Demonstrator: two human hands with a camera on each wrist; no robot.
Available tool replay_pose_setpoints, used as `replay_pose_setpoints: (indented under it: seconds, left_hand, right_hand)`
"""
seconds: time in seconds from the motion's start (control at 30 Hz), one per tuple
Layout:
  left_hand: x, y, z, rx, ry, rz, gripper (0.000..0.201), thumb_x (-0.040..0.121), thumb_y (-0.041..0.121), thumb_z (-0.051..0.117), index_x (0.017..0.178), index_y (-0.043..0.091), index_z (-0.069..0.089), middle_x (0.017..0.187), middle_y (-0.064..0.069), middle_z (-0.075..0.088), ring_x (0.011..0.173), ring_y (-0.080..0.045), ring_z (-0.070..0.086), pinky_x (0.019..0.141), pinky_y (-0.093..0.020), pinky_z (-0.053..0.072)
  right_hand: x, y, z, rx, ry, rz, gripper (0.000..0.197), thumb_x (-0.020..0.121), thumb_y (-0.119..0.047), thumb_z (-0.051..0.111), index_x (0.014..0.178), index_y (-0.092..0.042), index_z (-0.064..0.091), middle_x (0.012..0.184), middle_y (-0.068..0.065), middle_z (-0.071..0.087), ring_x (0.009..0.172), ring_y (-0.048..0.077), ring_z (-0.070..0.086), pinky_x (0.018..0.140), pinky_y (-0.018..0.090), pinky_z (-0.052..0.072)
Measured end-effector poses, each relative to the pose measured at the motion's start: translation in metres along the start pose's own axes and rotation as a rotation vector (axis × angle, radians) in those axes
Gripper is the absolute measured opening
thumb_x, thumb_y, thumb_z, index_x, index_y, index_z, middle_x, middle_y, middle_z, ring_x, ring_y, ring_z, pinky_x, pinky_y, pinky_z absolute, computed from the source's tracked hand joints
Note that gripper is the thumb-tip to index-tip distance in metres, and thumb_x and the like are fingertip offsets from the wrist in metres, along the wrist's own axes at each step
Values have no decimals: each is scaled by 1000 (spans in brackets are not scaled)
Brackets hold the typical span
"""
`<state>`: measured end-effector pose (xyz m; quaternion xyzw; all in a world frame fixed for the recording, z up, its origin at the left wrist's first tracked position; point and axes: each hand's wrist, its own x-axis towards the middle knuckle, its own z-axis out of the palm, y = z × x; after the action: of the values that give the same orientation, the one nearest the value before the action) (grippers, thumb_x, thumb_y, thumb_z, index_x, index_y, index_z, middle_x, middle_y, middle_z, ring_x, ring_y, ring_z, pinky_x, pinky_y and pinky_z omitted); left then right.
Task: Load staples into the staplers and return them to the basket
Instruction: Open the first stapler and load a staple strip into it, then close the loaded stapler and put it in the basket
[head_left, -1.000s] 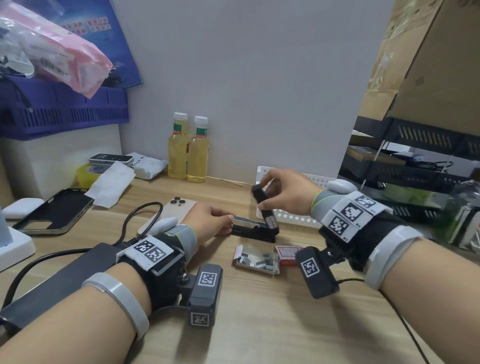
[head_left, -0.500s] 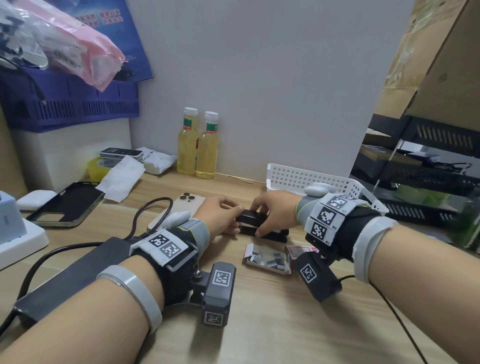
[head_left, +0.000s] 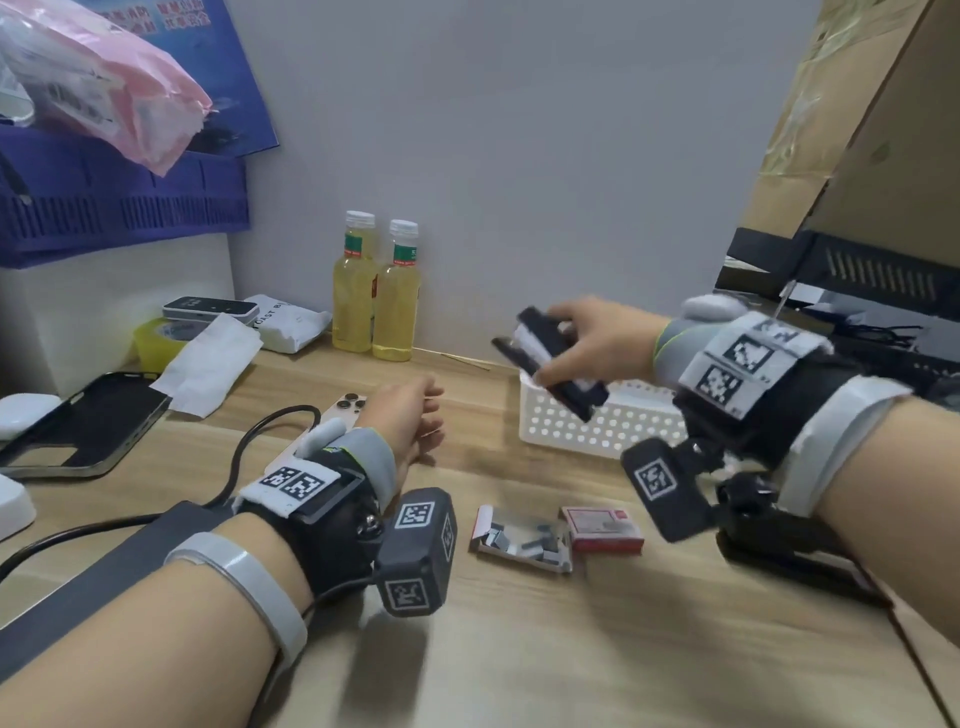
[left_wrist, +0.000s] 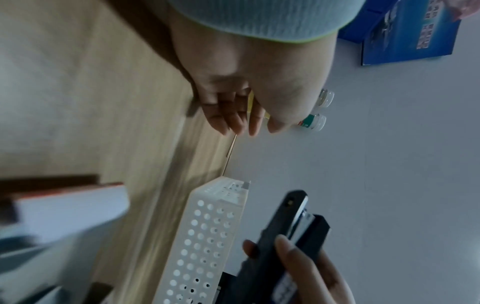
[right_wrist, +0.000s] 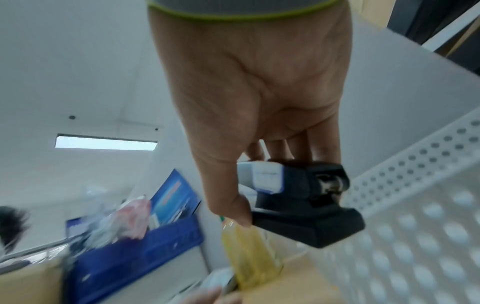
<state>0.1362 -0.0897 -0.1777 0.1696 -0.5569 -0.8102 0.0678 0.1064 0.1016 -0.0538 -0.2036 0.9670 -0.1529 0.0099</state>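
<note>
Stapler (head_left: 553, 364): my right hand (head_left: 602, 338) pinches it above the basket (head_left: 597, 426), long axis slanting upper-left to lower-right; left hand (head_left: 410, 415) loosely curled, empty.

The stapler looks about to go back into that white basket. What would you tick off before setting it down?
1. Right hand grips the stapler: ok.
2. Stapler closed: ok, as far as the blurred views show.
3. Stapler above the white basket: ok, over its left end.
4. Free space inside the basket: cannot tell; something dark lies at one end.
5. Left hand clear of the basket: ok, holds nothing.
6. Staples loaded: cannot tell.
</note>
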Motion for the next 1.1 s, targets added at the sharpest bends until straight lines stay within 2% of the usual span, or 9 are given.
replay_pose_setpoints:
  seconds: [0.1,0.2,0.3,0.43,0.53,0.67,0.87,1.0,1.1]
  left_hand:
    - [13,3,17,30,-76,-63,16,98,22,56,100,8,63,84,-4,52,59,-15,50,50,-24,45]
    - [23,2,34,86,-185,-94,23,93,22,65,109,5,64,86,-7,53,59,-17,52,49,-28,46]
    - [33,-4,43,103,-307,-84,29,94,21,65,115,2,64,88,-9,57,62,-18,56,53,-32,48]
    - [44,-12,39,86,-382,-93,25,94,15,65,113,-1,65,89,-13,60,65,-18,61,61,-31,55]
    - [44,-12,36,81,-419,-72,20,95,12,63,111,-1,65,89,-15,60,65,-17,62,67,-30,55]
    - [42,-14,36,91,-451,-59,16,95,10,63,108,1,65,83,-9,62,64,-14,63,69,-26,57]
    - [27,-9,22,183,-537,-71,29,91,8,68,117,-3,61,83,-12,65,70,-18,65,74,-29,58]
    - [11,-3,9,554,-675,14,30,84,15,78,112,10,69,94,-11,72,85,-19,67,89,-33,56]
    - [-8,14,8,947,-765,53,36,77,29,84,112,28,72,101,4,76,95,-10,68,98,-32,51]
  right_hand:
    - [35,12,-28,-3,60,119,46,75,-32,78,114,-18,60,105,8,72,90,29,73,77,48,63]
    - [68,19,-29,-297,-84,267,43,79,-38,75,111,-12,62,105,10,71,95,30,71,86,42,60]
    - [96,27,-14,-491,-254,345,30,79,-42,75,88,-16,64,87,3,69,84,28,67,82,33,57]
    - [123,42,5,-453,-358,443,30,72,-40,79,83,-16,67,71,1,73,72,23,70,84,36,61]
    - [130,46,5,-406,-354,473,25,80,-36,77,76,-16,63,51,-3,68,59,18,64,68,28,57]
    - [145,57,13,-269,-368,481,33,78,-35,81,96,-11,67,96,10,76,87,30,74,89,40,59]
    - [132,53,9,-184,-384,440,29,85,-24,76,106,-6,67,108,11,75,99,32,73,89,43,57]
    - [114,50,6,-182,-396,402,37,90,-15,64,124,-2,62,116,13,71,99,32,74,87,50,60]
    - [103,48,9,-266,-362,346,41,93,-5,55,135,-5,57,126,13,68,103,28,73,76,39,60]
